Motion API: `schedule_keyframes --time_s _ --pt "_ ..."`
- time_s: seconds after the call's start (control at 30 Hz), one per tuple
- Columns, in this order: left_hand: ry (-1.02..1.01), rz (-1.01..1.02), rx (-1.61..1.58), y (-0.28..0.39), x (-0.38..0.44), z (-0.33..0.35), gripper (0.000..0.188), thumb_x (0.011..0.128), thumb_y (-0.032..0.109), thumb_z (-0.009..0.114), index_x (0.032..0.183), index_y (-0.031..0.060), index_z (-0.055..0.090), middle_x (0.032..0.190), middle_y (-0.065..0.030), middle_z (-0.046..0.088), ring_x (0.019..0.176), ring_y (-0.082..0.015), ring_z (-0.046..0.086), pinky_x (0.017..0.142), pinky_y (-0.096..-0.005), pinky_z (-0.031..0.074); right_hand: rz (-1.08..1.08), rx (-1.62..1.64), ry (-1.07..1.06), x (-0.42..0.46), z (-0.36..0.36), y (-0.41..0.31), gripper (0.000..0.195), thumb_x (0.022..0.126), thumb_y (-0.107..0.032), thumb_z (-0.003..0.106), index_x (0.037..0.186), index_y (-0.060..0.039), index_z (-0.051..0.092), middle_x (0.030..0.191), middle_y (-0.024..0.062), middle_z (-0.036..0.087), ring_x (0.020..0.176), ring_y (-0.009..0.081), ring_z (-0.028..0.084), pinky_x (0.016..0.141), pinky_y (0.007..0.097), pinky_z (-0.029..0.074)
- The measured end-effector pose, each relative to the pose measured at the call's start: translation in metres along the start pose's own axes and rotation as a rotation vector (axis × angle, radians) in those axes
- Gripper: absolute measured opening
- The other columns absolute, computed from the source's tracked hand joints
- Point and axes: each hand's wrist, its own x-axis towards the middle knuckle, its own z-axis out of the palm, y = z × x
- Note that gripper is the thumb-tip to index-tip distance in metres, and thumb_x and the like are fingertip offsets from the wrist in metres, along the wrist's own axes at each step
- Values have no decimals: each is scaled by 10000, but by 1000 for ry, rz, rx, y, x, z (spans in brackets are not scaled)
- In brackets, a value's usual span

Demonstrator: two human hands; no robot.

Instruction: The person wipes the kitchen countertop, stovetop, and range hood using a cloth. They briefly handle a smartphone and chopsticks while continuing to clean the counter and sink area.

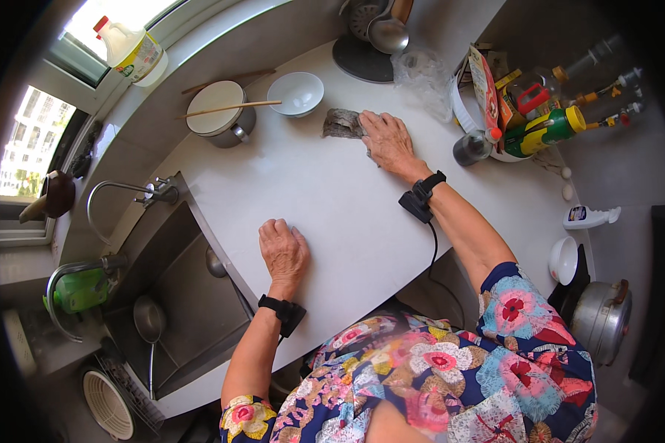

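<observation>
My right hand [389,145] presses on a grey, folded cloth [342,123] lying on the white countertop [332,188]; its fingers cover the cloth's right end. Left of the cloth stands a white bowl [296,94]. Beside that bowl is a lidded metal pot [217,113], with chopsticks [233,108] lying across the lid. My left hand [282,252] rests on the counter near the sink's edge, its fingers curled under; whether anything is beneath them is hidden. Black bands circle both wrists, with a cable hanging from the right one.
A steel sink [188,304] with a ladle [150,321] is at left. A plastic bag [421,77], a dark sauce bottle [472,147] and a basket of bottles [468,99] stand at the right back. A spray bottle [587,217] and metal pot [601,321] are at far right.
</observation>
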Motion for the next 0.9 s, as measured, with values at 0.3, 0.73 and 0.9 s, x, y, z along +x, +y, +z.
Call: schedule_keyframes --time_s 0.3,0.73,0.9 --pt "-2 5 -54 3 4 -1 215 837 50 592 1017 -29 505 1056 -210 499 1002 -383 500 870 -471 443 84 39 -64 52 15 34 431 907 -189 612 1314 -101 497 1353 36 500 1161 336 470 1004 473 369" --pt "-3 19 1 2 2 -1 239 810 55 623 1000 -24 501 1050 -197 499 988 -363 505 866 -450 456 -23 79 -164 40 -4 21 433 879 -142 603 1295 -73 508 1297 51 511 1115 316 481 991 446 441" --pt "11 21 -10 1 3 1 238 812 51 619 1005 -25 502 1051 -201 497 989 -366 504 862 -449 457 21 59 -183 63 4 28 384 880 -136 600 1251 -76 519 1264 63 516 1113 323 483 978 445 447"
